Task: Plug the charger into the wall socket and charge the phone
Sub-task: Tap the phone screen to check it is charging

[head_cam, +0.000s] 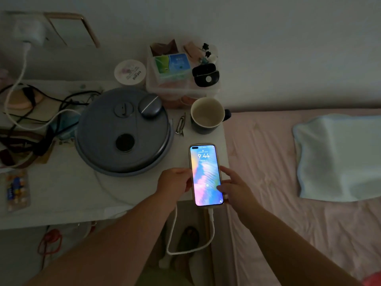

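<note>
The phone (206, 174) lies lengthwise at the right front corner of the white bedside table (68, 195), its screen lit and showing 9:44. A white cable (175, 228) is plugged into its near end and loops down below the table edge. My left hand (174, 183) touches the phone's left edge. My right hand (237, 187) holds its right edge, thumb on the screen. The white charger (31, 32) sits in the wall socket at the far left, with its cable hanging down.
A round grey lidded appliance (123, 131) fills the table's middle, an earbud case (150, 106) on top. A dark mug (207, 115), hair clip (181, 125), clear storage box (181, 73) and tangled cords (31, 112) crowd the table. A pink bed (288, 182) with a pillow (340, 157) lies right.
</note>
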